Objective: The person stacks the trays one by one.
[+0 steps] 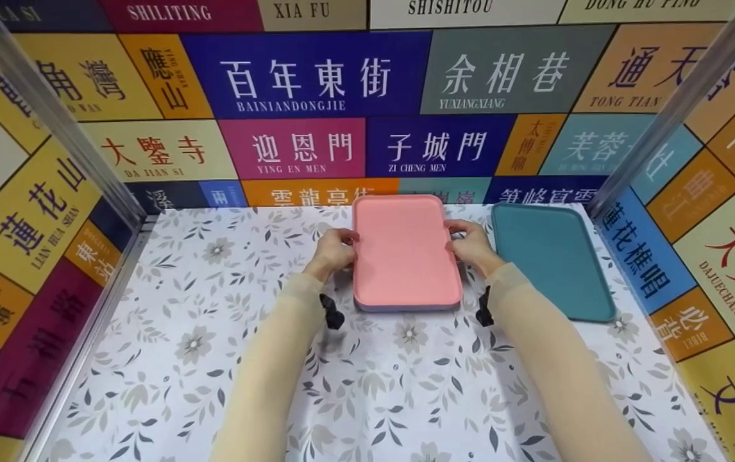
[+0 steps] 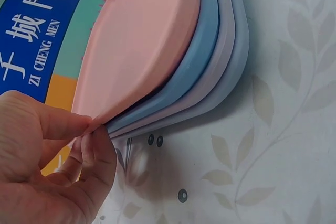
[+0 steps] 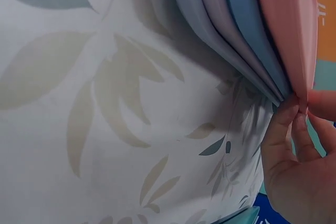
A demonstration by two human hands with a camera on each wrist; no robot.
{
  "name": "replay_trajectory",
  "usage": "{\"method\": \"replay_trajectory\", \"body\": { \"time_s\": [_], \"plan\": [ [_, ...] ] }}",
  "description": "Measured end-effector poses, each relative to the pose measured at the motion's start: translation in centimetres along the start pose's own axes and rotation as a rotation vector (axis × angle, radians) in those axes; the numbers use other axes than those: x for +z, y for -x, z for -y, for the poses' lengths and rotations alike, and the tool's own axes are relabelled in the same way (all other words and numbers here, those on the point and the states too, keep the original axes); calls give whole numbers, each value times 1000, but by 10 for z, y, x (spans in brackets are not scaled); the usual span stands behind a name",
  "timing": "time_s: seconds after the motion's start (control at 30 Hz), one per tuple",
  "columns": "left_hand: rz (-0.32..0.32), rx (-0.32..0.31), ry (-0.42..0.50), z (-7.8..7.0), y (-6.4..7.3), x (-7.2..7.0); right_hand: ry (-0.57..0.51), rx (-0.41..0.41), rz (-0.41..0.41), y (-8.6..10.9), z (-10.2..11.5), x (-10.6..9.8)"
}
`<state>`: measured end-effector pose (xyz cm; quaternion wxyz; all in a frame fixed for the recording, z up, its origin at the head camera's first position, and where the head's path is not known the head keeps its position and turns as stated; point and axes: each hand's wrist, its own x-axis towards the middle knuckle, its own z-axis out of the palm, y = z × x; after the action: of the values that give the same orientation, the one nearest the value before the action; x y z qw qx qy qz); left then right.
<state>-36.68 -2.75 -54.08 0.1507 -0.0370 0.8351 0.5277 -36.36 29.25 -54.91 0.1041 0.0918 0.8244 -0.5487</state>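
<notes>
Both hands are at a stack of rectangular, round-cornered trays. On top lies a pink tray (image 1: 406, 250) with a raised rim. Its left long edge is pinched between the thumb and fingers of my left hand (image 1: 334, 251). Opposite, my right hand (image 1: 472, 245) pinches the right edge the same way. Beneath the pink one, the left wrist view shows a blue tray (image 2: 210, 9), a lilac tray (image 2: 226, 24) and a grey-blue tray (image 2: 240, 40). A dark gap shows between the pink tray and the blue one.
To the right of the stack a teal tray (image 1: 553, 263) lies flat, close to the right wall. A white cloth (image 1: 207, 385) with grey leaves and flowers covers the table. Colourful sign-printed panels (image 1: 303, 70) stand at the back and both sides, with clear strips at the corners.
</notes>
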Motion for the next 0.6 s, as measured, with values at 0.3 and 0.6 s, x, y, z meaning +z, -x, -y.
{"method": "replay_trajectory", "body": {
  "time_s": [0.3,0.6],
  "plan": [
    [-67,21,-87,-4,1,8,70,-51,-72,-4,-8,5],
    [-74,-9,-86,-8,3,7,127,-81,-81,-3,-9,9]
  ]
}}
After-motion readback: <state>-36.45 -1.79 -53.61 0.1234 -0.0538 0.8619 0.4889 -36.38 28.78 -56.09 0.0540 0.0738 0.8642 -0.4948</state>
